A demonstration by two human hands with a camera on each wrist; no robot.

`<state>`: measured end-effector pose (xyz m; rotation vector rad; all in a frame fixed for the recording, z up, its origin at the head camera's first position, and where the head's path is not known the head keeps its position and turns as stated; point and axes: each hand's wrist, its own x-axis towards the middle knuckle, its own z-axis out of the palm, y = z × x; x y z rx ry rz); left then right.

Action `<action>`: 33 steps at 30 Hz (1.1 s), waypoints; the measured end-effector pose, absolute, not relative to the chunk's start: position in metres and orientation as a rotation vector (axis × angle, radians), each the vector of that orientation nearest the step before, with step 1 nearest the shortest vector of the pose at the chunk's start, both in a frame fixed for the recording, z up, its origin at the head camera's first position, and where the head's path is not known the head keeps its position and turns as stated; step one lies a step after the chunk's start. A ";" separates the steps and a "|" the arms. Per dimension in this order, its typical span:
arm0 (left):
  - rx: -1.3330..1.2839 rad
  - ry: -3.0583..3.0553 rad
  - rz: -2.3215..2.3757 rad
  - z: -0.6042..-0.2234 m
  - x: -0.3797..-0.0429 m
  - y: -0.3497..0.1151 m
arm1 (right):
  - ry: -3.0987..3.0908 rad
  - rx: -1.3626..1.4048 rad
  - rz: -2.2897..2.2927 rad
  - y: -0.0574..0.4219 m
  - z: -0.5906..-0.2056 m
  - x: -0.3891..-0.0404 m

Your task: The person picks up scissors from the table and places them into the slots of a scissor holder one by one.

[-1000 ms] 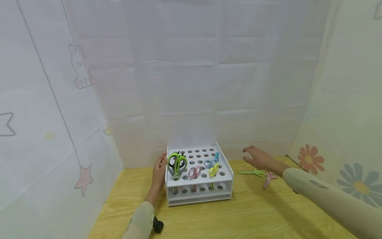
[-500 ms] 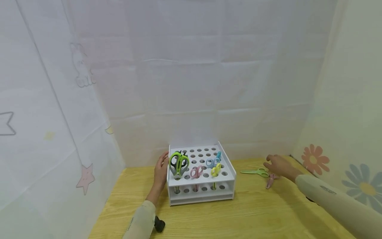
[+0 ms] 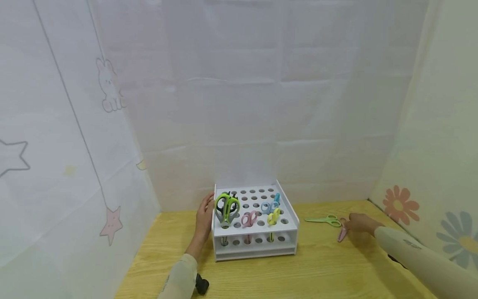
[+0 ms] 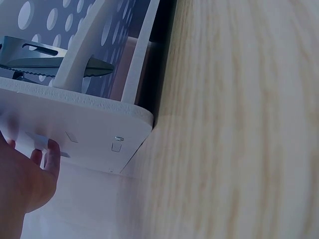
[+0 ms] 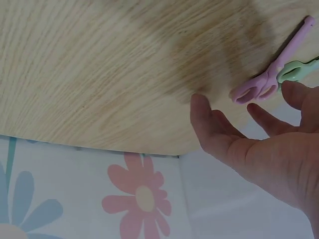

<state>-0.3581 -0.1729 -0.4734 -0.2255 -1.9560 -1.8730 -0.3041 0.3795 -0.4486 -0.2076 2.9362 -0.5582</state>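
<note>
A white rack with rows of round holes (image 3: 257, 252) stands on the wooden table. My left hand (image 3: 204, 218) rests against its left side; in the left wrist view the fingers of that hand (image 4: 27, 177) touch the side panel, not wrapped around it. On the right, my right hand (image 3: 361, 224) is low over the table beside pink scissors (image 3: 342, 235). The right wrist view has its fingers parted and bent near the handles of those pink scissors (image 5: 272, 74), holding nothing. Light green scissors (image 3: 325, 219) lie next to the pink pair, handles close together.
Upright in the rack are green-and-grey scissors (image 3: 227, 212), pink scissors (image 3: 249, 219), yellow scissors (image 3: 274, 217) and light blue scissors (image 3: 270, 207). A black object (image 3: 202, 285) is by the left forearm. Printed sheets (image 3: 239, 104) wall the table's back and sides.
My right hand has moved right and down, from above the green scissors to beside the pink scissors. My left hand stays at the rack's side. The head view shifts slightly.
</note>
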 end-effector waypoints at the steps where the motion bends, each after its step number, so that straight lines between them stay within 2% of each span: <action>1: -0.221 -1.956 -1.858 -0.474 -0.358 -0.173 | 2.935 -0.206 -0.572 0.381 -0.451 -0.307; 5: -0.204 -1.959 -1.892 -0.473 -0.358 -0.176 | 2.925 -0.161 -0.651 0.391 -0.465 -0.322; 12: -0.187 -2.000 -1.875 -0.450 -0.338 -0.178 | 2.952 -0.141 -0.712 0.395 -0.475 -0.336; 21: -0.213 -1.941 -1.852 -0.473 -0.361 -0.173 | 3.074 -0.140 -0.689 0.390 -0.484 -0.333; 33: -0.232 -1.950 -1.839 -0.472 -0.365 -0.169 | 3.028 -0.004 -0.757 0.414 -0.489 -0.352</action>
